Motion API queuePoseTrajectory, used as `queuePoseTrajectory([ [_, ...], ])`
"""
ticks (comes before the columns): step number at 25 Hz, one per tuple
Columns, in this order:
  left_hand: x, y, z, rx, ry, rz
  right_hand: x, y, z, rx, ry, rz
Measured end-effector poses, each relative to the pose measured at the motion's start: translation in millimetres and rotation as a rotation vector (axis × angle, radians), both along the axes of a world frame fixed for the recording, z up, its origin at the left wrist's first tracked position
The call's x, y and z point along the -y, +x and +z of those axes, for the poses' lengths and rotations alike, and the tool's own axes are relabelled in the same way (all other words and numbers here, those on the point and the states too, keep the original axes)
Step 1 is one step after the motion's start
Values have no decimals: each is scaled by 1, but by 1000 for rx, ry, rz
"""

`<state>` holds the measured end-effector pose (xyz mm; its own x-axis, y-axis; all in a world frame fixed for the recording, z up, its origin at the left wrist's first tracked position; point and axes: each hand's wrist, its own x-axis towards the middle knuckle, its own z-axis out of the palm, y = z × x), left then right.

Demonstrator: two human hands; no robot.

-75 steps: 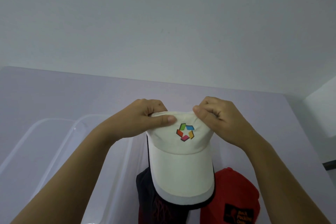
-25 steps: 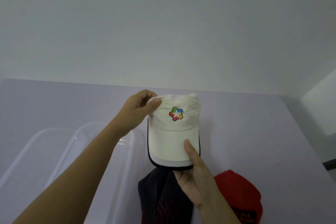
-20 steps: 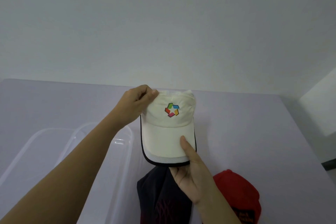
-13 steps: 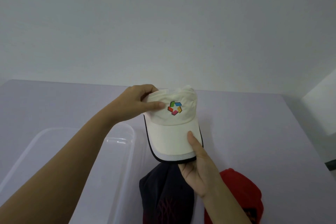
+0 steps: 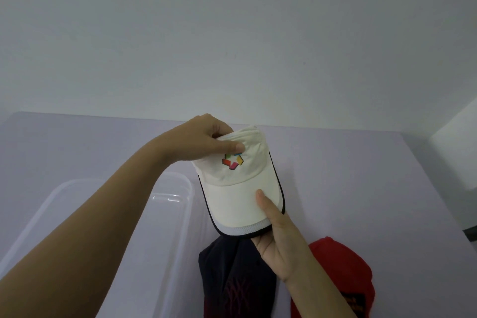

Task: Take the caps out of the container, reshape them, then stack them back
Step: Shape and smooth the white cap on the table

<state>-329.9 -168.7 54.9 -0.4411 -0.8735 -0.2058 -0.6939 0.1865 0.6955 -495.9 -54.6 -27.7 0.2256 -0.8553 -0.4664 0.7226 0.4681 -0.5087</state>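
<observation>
A cream cap (image 5: 233, 196) with a coloured logo and a black-edged brim is held up above the table. My left hand (image 5: 206, 139) pinches the top of its crown, thumb on the front panel. My right hand (image 5: 277, 237) holds the brim from below, thumb pressed on its upper face. Beneath the cap, a dark navy cap (image 5: 232, 281) and a red cap (image 5: 343, 279) lie on the table. A clear plastic container (image 5: 170, 196) stands to the left; my left forearm crosses over it.
The lilac table (image 5: 361, 188) runs back to a plain pale wall (image 5: 232, 33). A white block (image 5: 459, 147) stands at the right edge.
Three seconds ago both hands pinched the crown. Since then my right hand dropped to the brim. In the last half second the cap tilted a little, its brim swinging right.
</observation>
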Motion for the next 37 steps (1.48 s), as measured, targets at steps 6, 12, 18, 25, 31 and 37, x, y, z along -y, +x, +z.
queuePoseTrajectory([
  [6,-3,-9,9,146,-45,39,-2,0,-5,-94,-48,18],
  [12,-3,-21,16,117,4,39,2,-1,-3,-148,-127,24],
  [18,2,-33,10,238,-155,66,8,-3,-4,-106,-118,13],
  [25,-14,-29,-54,-539,494,761,24,-21,-18,341,51,-307],
  [31,-9,-66,-115,-1084,979,685,57,-41,-31,128,145,-237],
  [37,15,-77,-161,-896,1061,734,85,-80,-68,-321,447,49],
])
